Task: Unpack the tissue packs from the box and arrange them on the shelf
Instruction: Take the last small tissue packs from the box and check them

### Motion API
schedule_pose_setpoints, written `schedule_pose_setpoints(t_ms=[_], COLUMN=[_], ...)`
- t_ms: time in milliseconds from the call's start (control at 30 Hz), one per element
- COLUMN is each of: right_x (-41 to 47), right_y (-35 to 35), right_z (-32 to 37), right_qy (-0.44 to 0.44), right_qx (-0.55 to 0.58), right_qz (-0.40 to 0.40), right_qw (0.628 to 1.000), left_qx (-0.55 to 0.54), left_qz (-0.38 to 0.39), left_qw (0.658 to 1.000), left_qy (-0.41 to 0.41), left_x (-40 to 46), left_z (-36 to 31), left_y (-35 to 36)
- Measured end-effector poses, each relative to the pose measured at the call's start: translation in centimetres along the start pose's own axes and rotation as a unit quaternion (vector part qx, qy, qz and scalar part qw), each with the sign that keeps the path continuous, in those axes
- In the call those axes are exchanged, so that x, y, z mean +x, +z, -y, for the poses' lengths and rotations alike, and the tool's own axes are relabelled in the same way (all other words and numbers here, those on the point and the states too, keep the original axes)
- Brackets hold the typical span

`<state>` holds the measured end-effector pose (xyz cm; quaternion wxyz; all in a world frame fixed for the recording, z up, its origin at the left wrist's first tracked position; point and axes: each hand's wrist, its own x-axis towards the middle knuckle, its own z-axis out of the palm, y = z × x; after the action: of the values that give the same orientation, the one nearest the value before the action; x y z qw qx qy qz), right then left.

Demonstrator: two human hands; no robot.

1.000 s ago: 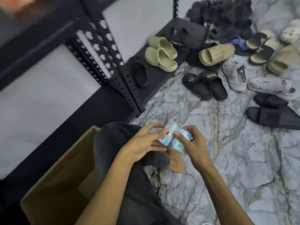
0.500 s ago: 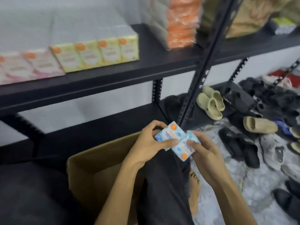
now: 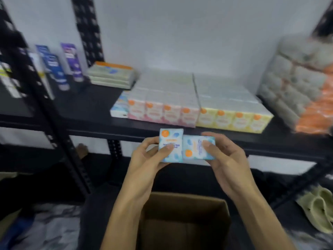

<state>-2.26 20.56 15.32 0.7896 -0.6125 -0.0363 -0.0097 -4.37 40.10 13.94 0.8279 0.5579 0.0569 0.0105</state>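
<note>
My left hand (image 3: pixel 146 157) grips an upright blue-and-white tissue pack (image 3: pixel 171 139) with an orange dot. My right hand (image 3: pixel 227 159) grips a second blue tissue pack (image 3: pixel 194 150) that lies sideways, touching the first. Both packs hover just in front of the black shelf (image 3: pixel 93 105) edge. On the shelf stand a row of pink packs (image 3: pixel 162 112), a row of yellow packs (image 3: pixel 234 120) and one blue pack (image 3: pixel 119 107) at the left end. The open cardboard box (image 3: pixel 183 212) sits below my hands.
Flat tissue packets (image 3: pixel 111 74) are stacked at the shelf's back left beside upright tubes (image 3: pixel 70 62). Large wrapped rolls (image 3: pixel 302 87) fill the shelf's right end. Black perforated posts (image 3: pixel 45 105) frame the shelf. Pale green sandals (image 3: pixel 319 210) lie at the lower right.
The view has swung up from the floor to the shelf. My hands have lifted both blue packs from over the box up to the shelf edge.
</note>
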Motion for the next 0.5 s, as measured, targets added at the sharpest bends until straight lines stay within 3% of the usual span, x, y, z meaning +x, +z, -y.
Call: schedule_pose_setpoints(t_ms=[133,300,500], right_x=[3.3,8.3,17.2], right_y=[5.9,11.2,15.8], right_z=[0.9,2.7,5.0], right_qy=[-0.024,-0.031,-0.089], right_qx=[-0.034,-0.096,-0.234], right_qz=[0.020,0.102,0.063], right_qw=[0.999,0.990,0.966], left_qx=[0.028,0.107,0.348], left_qz=[-0.071,-0.116,-0.237], left_qw=[0.995,0.982,0.900], left_qy=[0.059,0.101,0.111], left_x=[1.2,5.0,13.1], left_z=[-4.3,-9.8,-11.4], left_y=[-3.9,-7.4,-10.3])
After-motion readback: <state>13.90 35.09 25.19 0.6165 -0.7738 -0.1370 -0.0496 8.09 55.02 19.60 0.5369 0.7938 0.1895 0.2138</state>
